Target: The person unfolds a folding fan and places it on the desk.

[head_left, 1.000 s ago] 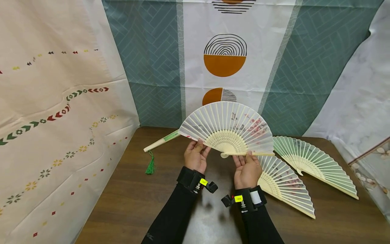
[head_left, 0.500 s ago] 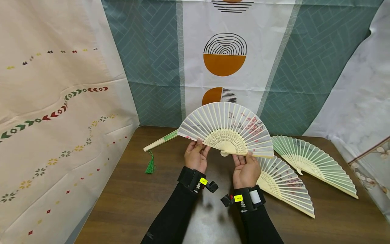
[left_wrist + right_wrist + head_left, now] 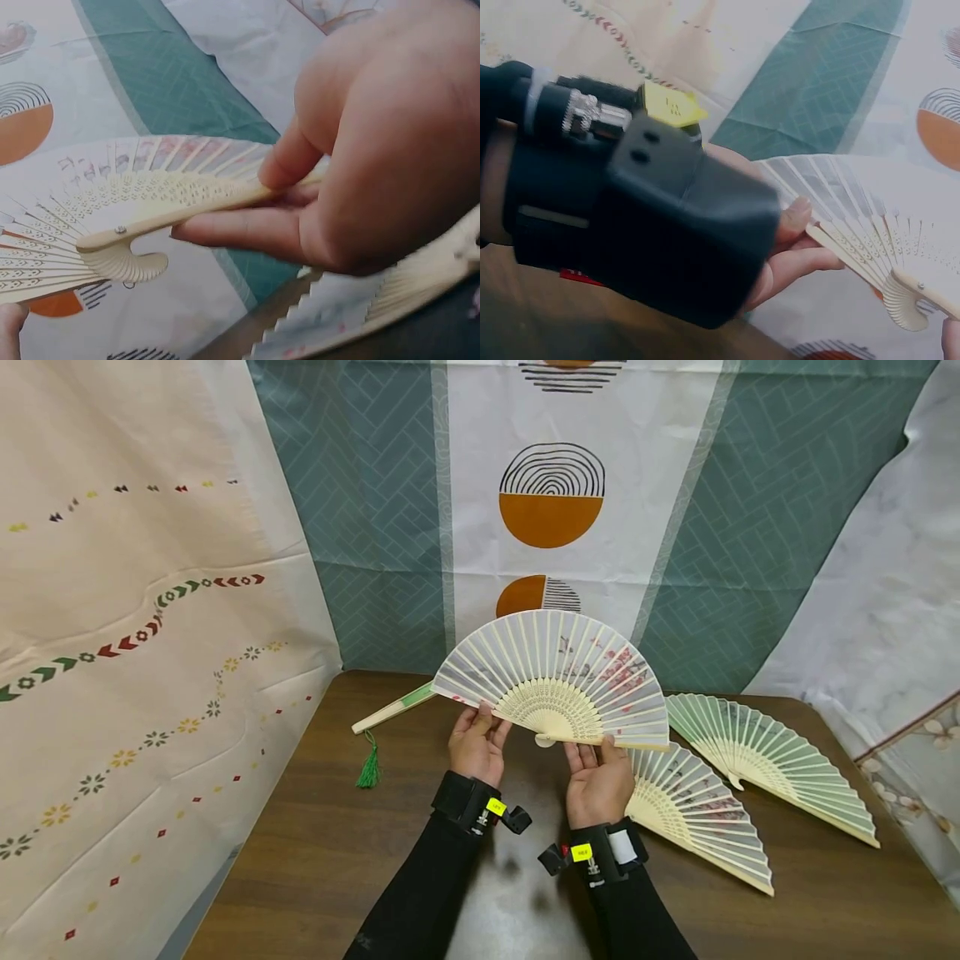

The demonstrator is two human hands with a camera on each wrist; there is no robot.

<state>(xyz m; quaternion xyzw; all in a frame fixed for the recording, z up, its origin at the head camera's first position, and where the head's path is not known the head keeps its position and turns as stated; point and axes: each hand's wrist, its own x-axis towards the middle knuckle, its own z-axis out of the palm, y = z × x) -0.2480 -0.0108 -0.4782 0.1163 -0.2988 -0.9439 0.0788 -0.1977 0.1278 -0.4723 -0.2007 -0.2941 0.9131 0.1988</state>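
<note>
In the head view a spread white folding fan (image 3: 543,643) with pink blossoms and pale pierced ribs is held up above the table. My left hand (image 3: 477,752) pinches its left outer rib. On the other side, my right hand (image 3: 600,787) grips the right outer rib between thumb and fingers. The left wrist view shows the right hand (image 3: 382,150) large, its thumb over the rib and fingers beneath. Part of the left hand (image 3: 802,262) appears in the right wrist view, partly hidden by the strapped camera. The fan's rivet end points down between the hands.
A second spread white fan (image 3: 705,814) lies right of my right hand, touching or near a spread green fan (image 3: 780,760). Behind the held fan's left end lies a folded green fan (image 3: 393,706) with a green tassel (image 3: 369,768). Patterned cloths hang around the wooden table (image 3: 300,860).
Both hands and the held fan have shifted slightly left. The fan's right outer rib has dipped a little. The fans on the table have stayed put.
</note>
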